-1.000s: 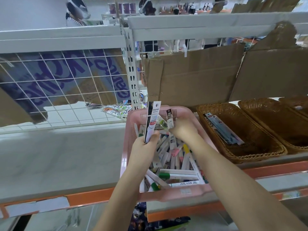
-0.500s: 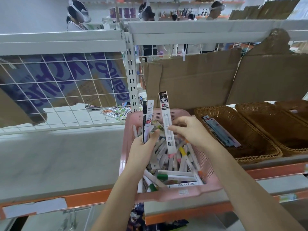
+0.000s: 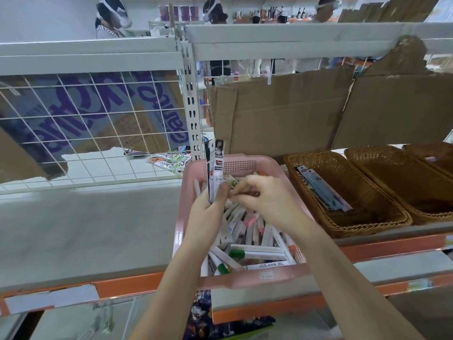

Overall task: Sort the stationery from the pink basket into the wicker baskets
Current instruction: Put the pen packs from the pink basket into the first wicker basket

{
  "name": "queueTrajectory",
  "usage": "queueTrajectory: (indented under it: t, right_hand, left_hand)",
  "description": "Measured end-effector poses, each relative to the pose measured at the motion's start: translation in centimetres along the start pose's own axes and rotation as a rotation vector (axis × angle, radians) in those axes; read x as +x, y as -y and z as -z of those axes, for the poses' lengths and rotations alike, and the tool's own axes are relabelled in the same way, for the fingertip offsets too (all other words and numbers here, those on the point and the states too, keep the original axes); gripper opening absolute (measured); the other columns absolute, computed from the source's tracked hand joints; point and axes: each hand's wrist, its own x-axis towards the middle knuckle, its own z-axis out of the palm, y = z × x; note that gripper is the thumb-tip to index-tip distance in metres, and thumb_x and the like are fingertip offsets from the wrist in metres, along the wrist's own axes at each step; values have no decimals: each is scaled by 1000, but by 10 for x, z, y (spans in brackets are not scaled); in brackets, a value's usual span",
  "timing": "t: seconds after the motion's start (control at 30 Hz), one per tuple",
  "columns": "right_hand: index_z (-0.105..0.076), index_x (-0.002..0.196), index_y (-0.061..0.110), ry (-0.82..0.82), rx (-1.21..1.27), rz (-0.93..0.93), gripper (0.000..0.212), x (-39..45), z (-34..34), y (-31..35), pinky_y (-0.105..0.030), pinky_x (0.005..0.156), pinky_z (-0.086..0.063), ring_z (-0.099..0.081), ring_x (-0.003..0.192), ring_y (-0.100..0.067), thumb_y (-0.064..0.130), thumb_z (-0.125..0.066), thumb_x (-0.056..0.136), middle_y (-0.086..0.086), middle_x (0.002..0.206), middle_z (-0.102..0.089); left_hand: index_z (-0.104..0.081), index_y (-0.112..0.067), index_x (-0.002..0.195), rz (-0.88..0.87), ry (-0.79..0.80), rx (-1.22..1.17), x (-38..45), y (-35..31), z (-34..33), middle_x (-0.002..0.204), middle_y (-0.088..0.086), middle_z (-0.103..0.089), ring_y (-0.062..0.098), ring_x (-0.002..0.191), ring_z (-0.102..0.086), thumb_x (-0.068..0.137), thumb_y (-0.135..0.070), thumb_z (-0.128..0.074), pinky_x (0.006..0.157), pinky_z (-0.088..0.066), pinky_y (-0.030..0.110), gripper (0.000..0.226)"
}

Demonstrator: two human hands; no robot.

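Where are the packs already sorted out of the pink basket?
In the head view, the flat packs lie inside the nearest wicker basket, right of the pink basket.

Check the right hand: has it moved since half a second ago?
Yes. The right hand has dropped back down into the pink basket, no longer lifting a packet, beside the packets the left hand grips.

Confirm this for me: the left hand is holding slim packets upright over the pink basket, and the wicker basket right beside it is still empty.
Not quite. The left hand does hold slim packets upright over the pink basket, but the nearest wicker basket is not empty: the head view shows flat packets already lying in it.
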Motion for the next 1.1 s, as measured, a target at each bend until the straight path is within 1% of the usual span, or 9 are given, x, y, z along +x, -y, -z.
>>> queueTrajectory:
  t: [0.1,0.23,0.4,0.7,0.73,0.77,0.83,0.97,1.1]
  right_hand:
    - [-69,94,22,9,-218,-87,9,15,14,-19,-17,74,-51,-60,81,0,26,-66,87,10,92,-67]
    - [-67,109,11,124,-541,-283,28,48,8,-53,-28,84,-48,-57,100,-16,31,-58,92,-4,113,-64]
    - [-55,73,20,200,-700,-294,22,67,-11,-65,-20,61,-31,-29,91,-8,33,-57,91,10,64,-30]
    - [-67,99,9,47,-90,-309,14,41,13,-50,-27,64,-57,-67,76,-23,18,-65,89,-10,96,-67]
    - [-67,98,11,24,-7,-264,11,34,15,-42,-20,58,-54,-66,75,-19,17,-64,89,-9,98,-68]
    - [-67,97,12,11,72,-214,10,25,14,-35,-15,55,-51,-66,75,-16,16,-63,90,-7,99,-68]
    - [-69,97,16,20,206,-137,9,9,8,-23,-12,57,-49,-66,77,-10,17,-64,89,2,94,-70]
    - [-69,87,17,125,358,-45,12,-13,-19,-9,-13,61,-48,-62,70,-3,7,-62,89,5,79,-67]
    - [-66,85,22,114,192,50,17,-16,-38,-9,-11,66,-47,-62,70,-1,5,-62,87,9,78,-67]
  left_hand:
    - [-53,-33,54,43,-77,73,1,0,3,42,-13,-42,0,40,-39,80,-69,-36,41,-30,10,47]
    - [-42,-26,44,70,-81,73,3,3,3,45,-7,-42,9,46,-41,90,-60,-35,52,-36,24,57]
    - [-32,-27,48,91,-28,11,5,6,2,49,-7,-25,13,46,-22,83,-65,-41,52,-18,30,52]
    - [-49,-11,65,142,-68,-14,4,4,2,48,-16,-31,11,41,-40,78,-71,-45,47,-33,30,62]
    - [-57,-6,82,129,-79,-34,4,2,2,59,2,-63,23,57,-59,77,-72,-47,57,-45,41,67]
    - [-51,1,103,130,-98,-53,3,-1,1,109,6,-51,41,89,-60,76,-73,-48,76,-47,57,79]
    - [-39,1,126,137,-111,-76,3,-4,0,126,26,-40,49,122,-31,70,-79,-51,98,-28,66,98]
    - [-60,-36,111,23,-115,-142,3,-6,-1,104,-15,-69,2,100,-63,56,-84,-60,77,-53,22,73]
    - [-65,-24,105,37,-108,-132,4,3,0,82,-9,-72,9,78,-69,76,-53,-70,58,-52,20,42]
